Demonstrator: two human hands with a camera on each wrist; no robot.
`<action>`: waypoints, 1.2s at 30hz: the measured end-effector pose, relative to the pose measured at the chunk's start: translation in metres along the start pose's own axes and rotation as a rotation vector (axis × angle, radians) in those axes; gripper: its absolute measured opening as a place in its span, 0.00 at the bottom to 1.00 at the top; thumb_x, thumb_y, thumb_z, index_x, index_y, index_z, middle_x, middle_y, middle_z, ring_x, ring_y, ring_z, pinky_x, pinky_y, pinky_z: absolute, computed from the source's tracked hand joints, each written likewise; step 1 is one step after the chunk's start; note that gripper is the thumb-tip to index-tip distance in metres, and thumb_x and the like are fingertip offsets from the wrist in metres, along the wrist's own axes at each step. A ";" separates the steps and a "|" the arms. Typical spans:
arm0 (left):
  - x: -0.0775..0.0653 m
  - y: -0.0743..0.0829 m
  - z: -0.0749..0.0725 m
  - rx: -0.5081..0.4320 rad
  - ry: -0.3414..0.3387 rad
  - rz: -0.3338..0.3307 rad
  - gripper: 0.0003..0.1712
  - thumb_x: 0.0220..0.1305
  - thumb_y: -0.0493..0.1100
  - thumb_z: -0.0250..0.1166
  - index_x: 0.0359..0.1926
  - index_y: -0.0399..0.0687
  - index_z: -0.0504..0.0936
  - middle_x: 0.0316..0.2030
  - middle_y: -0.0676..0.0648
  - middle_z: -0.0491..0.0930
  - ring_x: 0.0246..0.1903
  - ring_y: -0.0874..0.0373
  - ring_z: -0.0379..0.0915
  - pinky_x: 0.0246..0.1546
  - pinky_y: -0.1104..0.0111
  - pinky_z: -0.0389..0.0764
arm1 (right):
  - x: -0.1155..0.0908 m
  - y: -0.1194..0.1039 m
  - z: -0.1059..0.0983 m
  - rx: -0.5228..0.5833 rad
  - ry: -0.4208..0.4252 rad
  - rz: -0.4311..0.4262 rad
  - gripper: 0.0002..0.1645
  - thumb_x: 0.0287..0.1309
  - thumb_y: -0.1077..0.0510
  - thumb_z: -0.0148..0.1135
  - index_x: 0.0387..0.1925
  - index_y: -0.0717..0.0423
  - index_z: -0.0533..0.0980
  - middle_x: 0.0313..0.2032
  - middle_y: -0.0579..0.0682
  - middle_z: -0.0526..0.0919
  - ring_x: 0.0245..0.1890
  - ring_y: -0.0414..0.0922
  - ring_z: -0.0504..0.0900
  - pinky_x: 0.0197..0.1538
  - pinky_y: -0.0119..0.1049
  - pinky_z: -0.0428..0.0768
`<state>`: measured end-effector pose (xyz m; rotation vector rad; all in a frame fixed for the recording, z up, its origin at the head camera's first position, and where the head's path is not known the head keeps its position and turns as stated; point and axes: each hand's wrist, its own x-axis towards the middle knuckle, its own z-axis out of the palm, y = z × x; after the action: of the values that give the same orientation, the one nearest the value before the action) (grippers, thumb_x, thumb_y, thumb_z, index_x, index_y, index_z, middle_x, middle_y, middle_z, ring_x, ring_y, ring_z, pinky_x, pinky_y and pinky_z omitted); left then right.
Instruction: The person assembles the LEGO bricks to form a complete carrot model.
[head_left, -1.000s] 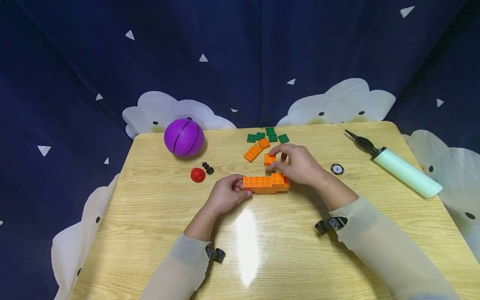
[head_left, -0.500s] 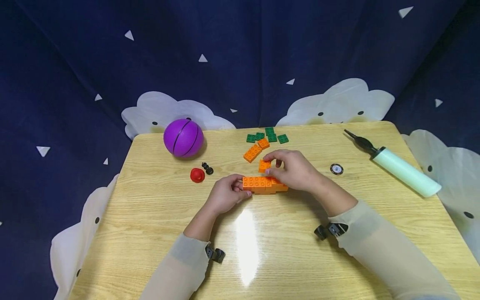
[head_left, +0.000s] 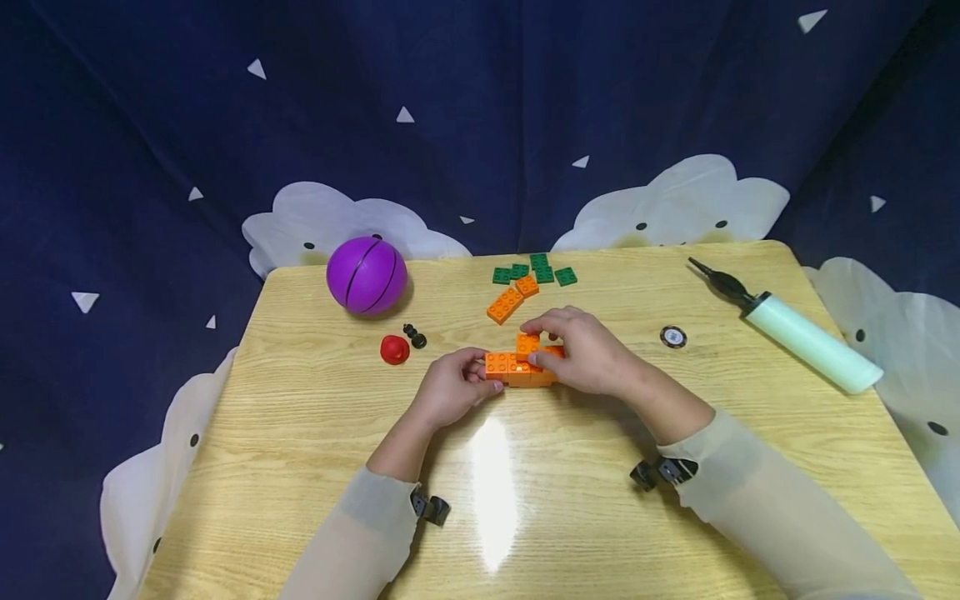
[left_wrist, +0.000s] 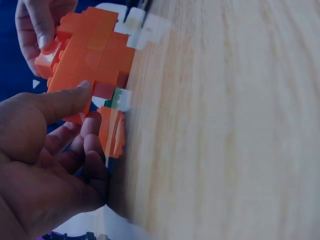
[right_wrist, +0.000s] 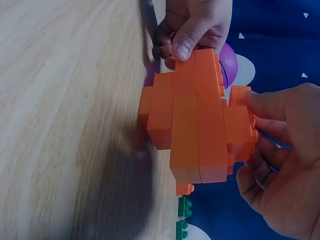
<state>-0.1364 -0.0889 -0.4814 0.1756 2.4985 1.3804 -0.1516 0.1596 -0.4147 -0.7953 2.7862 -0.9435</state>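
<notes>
An assembly of stacked orange toy building bricks (head_left: 519, 377) lies crosswise before me. My left hand (head_left: 447, 388) grips its left end, thumb on the near side, as the left wrist view also shows. Between thumb and fingers my right hand (head_left: 588, 350) pinches a small square orange brick (head_left: 528, 346), held at the studded top of the assembly, left of a raised brick (right_wrist: 239, 132). I cannot tell whether the small brick is pressed onto the studs. The right hand covers the right end of the assembly in the head view.
Loose orange bricks (head_left: 505, 306) and several green bricks (head_left: 538, 262) lie behind. To the left are a purple ball (head_left: 367, 276), a red hat-shaped piece (head_left: 394, 350) and a black beaded piece (head_left: 414, 336). A chip (head_left: 673, 337) and a hand pump (head_left: 813, 343) lie right.
My right hand has moved left and nearer, bringing the small orange brick from behind the assembly to its top. The left hand has stayed in place.
</notes>
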 end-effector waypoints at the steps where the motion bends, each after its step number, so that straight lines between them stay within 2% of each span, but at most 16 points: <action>1: 0.000 0.000 0.000 -0.001 -0.001 -0.002 0.27 0.58 0.45 0.79 0.58 0.45 0.83 0.36 0.52 0.82 0.36 0.56 0.76 0.39 0.64 0.79 | -0.001 0.000 0.000 -0.007 -0.002 -0.001 0.25 0.63 0.55 0.72 0.61 0.53 0.81 0.57 0.50 0.83 0.49 0.49 0.79 0.54 0.47 0.80; 12: 0.000 0.000 -0.001 0.004 -0.001 -0.004 0.27 0.59 0.45 0.79 0.58 0.46 0.83 0.36 0.53 0.82 0.35 0.55 0.75 0.39 0.63 0.78 | -0.006 0.000 0.005 -0.041 0.014 -0.030 0.25 0.63 0.55 0.71 0.61 0.55 0.81 0.56 0.49 0.84 0.48 0.47 0.76 0.53 0.45 0.77; 19: 0.000 -0.001 0.000 0.007 -0.001 -0.009 0.27 0.59 0.45 0.79 0.59 0.46 0.82 0.35 0.52 0.82 0.36 0.55 0.75 0.39 0.62 0.78 | -0.008 -0.002 0.007 -0.076 0.017 -0.051 0.24 0.62 0.56 0.72 0.60 0.54 0.82 0.53 0.49 0.84 0.54 0.50 0.77 0.61 0.49 0.75; 27: -0.001 0.001 0.001 0.009 0.003 -0.012 0.28 0.59 0.45 0.79 0.59 0.46 0.82 0.36 0.53 0.82 0.36 0.55 0.75 0.39 0.64 0.78 | -0.009 -0.002 0.006 -0.101 0.014 -0.069 0.23 0.60 0.57 0.73 0.58 0.53 0.84 0.46 0.46 0.84 0.49 0.48 0.76 0.54 0.46 0.75; 36: 0.000 0.001 0.001 0.013 0.010 -0.011 0.28 0.59 0.45 0.79 0.59 0.45 0.82 0.35 0.53 0.82 0.35 0.55 0.75 0.39 0.63 0.78 | -0.007 -0.002 0.005 -0.118 0.006 -0.068 0.22 0.59 0.56 0.74 0.56 0.50 0.85 0.46 0.44 0.85 0.51 0.48 0.77 0.57 0.50 0.70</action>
<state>-0.1359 -0.0878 -0.4807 0.1580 2.5132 1.3641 -0.1435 0.1596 -0.4182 -0.9094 2.8587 -0.7984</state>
